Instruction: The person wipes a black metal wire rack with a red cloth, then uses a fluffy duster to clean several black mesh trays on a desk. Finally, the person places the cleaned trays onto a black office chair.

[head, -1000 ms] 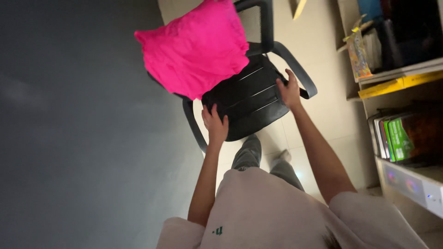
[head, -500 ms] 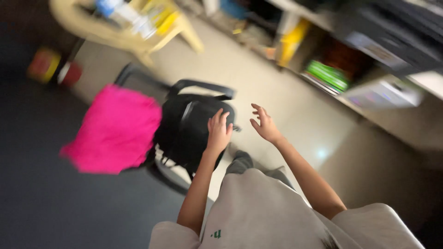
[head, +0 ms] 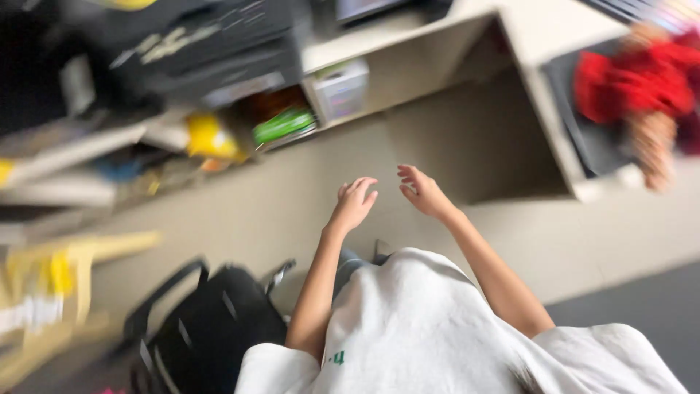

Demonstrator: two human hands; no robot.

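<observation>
My left hand [head: 353, 204] and my right hand [head: 423, 191] hover side by side in front of me, fingers loosely spread, holding nothing and touching nothing. Below them is pale floor [head: 240, 211]. The black office chair [head: 204, 332] sits at the lower left, apart from both hands. The picture is blurred by motion.
A shelf unit [head: 219, 95] with books, a green item and boxes runs along the upper left. A pale desk [head: 539, 87] stands ahead with a red cloth heap [head: 634, 80] at the right. A yellowish plastic chair [head: 51, 292] is at the far left.
Both hands have let go of the black chair and lifted free. The view has swung right, so the chair slid to the lower left and the pink cushion left the picture.
</observation>
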